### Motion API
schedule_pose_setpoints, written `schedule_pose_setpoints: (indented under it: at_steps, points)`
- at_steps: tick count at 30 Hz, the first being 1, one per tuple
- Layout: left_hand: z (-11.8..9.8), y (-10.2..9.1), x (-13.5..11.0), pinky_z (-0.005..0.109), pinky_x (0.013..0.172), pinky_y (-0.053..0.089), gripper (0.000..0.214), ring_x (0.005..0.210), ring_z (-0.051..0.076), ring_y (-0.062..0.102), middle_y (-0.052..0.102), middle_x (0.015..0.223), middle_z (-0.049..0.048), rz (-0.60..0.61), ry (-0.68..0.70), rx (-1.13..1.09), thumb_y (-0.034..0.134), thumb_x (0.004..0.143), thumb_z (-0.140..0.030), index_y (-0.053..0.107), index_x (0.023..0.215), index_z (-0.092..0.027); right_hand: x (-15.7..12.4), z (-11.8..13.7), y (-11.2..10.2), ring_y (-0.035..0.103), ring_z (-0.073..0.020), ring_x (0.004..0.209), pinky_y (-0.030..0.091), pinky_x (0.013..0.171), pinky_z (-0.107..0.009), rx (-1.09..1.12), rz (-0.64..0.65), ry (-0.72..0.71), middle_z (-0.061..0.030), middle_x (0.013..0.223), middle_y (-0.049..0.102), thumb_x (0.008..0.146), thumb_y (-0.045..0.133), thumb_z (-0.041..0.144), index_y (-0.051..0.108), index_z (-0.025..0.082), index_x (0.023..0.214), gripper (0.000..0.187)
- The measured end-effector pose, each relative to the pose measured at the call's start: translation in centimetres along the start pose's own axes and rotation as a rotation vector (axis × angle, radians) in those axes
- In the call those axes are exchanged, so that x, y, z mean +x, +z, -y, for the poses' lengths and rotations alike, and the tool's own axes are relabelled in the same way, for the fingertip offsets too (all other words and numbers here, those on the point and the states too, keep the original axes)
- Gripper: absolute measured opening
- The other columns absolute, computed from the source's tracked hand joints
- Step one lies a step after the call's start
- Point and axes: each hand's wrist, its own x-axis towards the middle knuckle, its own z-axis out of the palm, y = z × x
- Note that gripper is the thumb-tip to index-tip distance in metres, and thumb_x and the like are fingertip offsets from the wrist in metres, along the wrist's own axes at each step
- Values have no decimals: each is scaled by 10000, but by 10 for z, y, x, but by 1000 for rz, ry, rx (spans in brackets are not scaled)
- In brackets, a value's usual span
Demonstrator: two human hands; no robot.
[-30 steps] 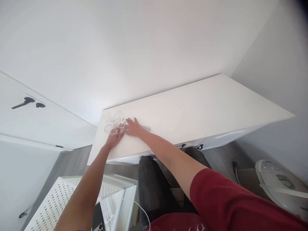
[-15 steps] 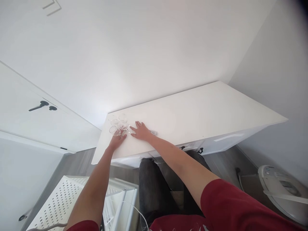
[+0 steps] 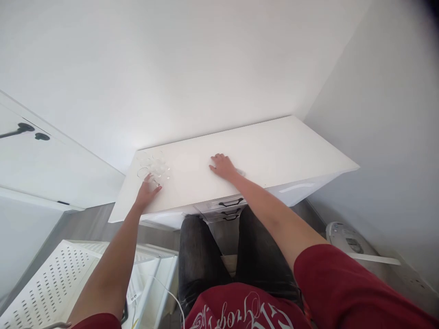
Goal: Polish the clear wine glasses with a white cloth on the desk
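Several clear stemmed glasses (image 3: 156, 165) stand close together at the left end of a white cabinet top (image 3: 192, 178). My left hand (image 3: 147, 191) is at the front of this group, its fingers and thumb curled around the lower part of one glass (image 3: 155, 183). My right hand (image 3: 222, 166) rests palm down near the middle of the top, apart from the glasses, with fingers bent. A small pale, greyish thing (image 3: 241, 172) shows at its heel; the palm hides the rest, and I cannot tell what it is.
Drawers with black handles (image 3: 230, 202) face my knees. A white perforated rack (image 3: 44, 278) stands at the lower left, with a white cable (image 3: 168, 290). A white appliance (image 3: 350, 240) is on the floor at right. A door with a black handle (image 3: 25, 128) is at left.
My right hand has moved right along the cabinet top, away from the glasses, and the pale thing moved with it. My left hand stays at the glasses. The view has shifted right.
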Motion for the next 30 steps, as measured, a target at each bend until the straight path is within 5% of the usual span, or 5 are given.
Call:
schedule_pose_setpoints:
  at_steps: [10,18,22,26,30]
  points:
    - [-7,6,-34,441,1101,418,696,1337,273,451,460,1429,158,-214,-135,-69,686,826,-495,410,1390,-194,-31,-83,-30,505,-320,1099,399,875,-416,-280,-92,211,-216,1147,582,985,322,358,551,89,1192,410]
    - [-95,46,-177,464,991,459,332,1195,235,534,551,1247,156,-565,-304,-144,306,1029,-359,474,1275,-212,-26,-92,-13,523,-300,984,360,764,-395,-289,-43,273,-210,1075,629,938,370,373,649,136,1158,427]
    - [-119,48,-266,466,915,496,196,1021,233,602,638,1022,110,-122,-387,-562,443,934,-262,629,976,-216,-26,-99,-5,524,-318,1010,357,727,-418,-290,-31,298,-218,1094,638,917,381,367,680,164,1164,438]
    - [-109,13,-340,449,879,537,244,981,252,663,685,1057,140,699,-467,-1179,582,818,-239,662,1036,-167,-27,-98,-4,530,-337,1028,366,716,-438,-270,-36,322,-231,1093,642,926,347,420,688,173,1172,488]
    - [-102,-40,-394,530,1083,438,509,1342,334,497,511,1457,148,733,-627,-1251,642,773,-277,616,1275,-195,-26,-98,-4,536,-364,1030,370,698,-459,-253,-41,316,-267,1071,635,937,292,498,687,189,1189,561]
